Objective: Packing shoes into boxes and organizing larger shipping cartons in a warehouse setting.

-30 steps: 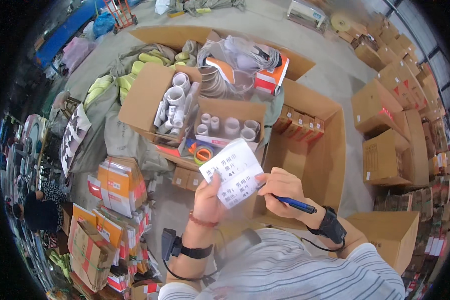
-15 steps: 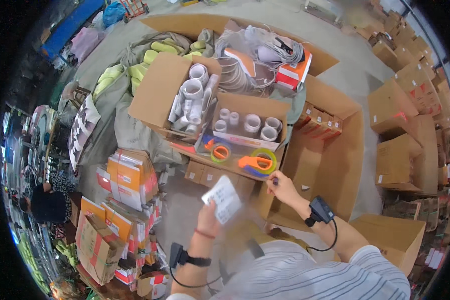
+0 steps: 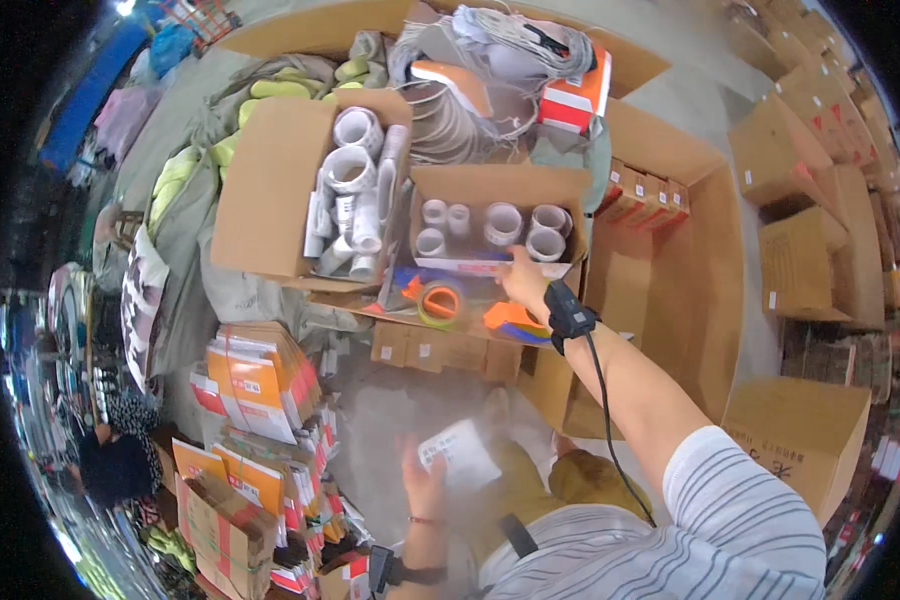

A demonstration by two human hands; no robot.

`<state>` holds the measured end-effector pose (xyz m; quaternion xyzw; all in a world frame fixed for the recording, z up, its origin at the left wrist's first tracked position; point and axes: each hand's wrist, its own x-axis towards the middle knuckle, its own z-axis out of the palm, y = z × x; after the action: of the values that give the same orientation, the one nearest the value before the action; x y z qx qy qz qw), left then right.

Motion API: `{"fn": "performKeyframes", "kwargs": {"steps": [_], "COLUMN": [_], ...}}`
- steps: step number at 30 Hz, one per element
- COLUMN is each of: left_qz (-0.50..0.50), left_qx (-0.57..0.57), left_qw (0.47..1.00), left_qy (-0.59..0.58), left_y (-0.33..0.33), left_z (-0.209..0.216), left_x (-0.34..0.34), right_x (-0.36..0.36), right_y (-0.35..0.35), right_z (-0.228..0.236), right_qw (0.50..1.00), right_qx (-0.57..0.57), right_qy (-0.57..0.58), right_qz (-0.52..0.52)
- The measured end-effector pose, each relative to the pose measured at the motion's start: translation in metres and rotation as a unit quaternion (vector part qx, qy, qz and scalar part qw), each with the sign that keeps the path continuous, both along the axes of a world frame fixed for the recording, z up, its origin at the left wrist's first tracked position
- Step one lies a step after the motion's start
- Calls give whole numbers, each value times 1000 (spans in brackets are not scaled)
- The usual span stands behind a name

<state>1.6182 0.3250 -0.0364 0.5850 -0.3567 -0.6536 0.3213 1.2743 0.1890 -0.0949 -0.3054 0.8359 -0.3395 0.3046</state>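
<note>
My left hand (image 3: 425, 486), blurred by motion, holds a white sheet of paper (image 3: 460, 455) with dark marks, low in front of my body. My right hand (image 3: 523, 279) is stretched forward to the front edge of a small open carton (image 3: 500, 184) with several white label rolls (image 3: 502, 224) standing in it. Its fingers are bent at that edge, and what they hold, if anything, is hidden. Just below lies an orange-and-blue tape dispenser (image 3: 515, 322), partly covered by my wrist. Left of it lies another orange tape dispenser (image 3: 438, 301).
A taller carton (image 3: 270, 190) with white rolls stands left of the small one. Behind are bundled cords (image 3: 440, 125) and an orange-and-white box (image 3: 576, 92). A deep carton (image 3: 700, 270) stands right. Stacked orange envelopes (image 3: 255, 375) are at left, near a seated person (image 3: 115, 465).
My right hand has moved forward and left, from beside the tape dispenser to the small carton's front edge. My left hand has lowered with the paper. The view has shifted.
</note>
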Motion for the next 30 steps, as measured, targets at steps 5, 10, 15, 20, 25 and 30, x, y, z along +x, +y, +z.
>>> {"fn": "performKeyframes", "kwargs": {"steps": [5,10,15,20,25,30], "left_qz": [-73,-142,-190,-196,-350,-429], "left_qx": [91,27,27,65,-2,-56], "left_qw": [993,989,981,974,937,901], "left_qy": [-11,39,38,90,-15,-41], "left_y": [-25,-42,-42,-44,-48,-34], "left_z": [2,31,32,41,45,43], "left_x": [-15,-55,-84,-115,-135,-156], "right_x": [5,35,67,64,54,52], "right_y": [28,94,145,177,202,228], "right_z": [19,38,80,86,111,128], "right_qw": [994,979,951,924,968,996], "right_qx": [-87,-134,-87,-115,-47,-58], "right_qy": [17,-143,-280,-357,-238,-38], "right_qz": [58,56,98,74,66,50]}}
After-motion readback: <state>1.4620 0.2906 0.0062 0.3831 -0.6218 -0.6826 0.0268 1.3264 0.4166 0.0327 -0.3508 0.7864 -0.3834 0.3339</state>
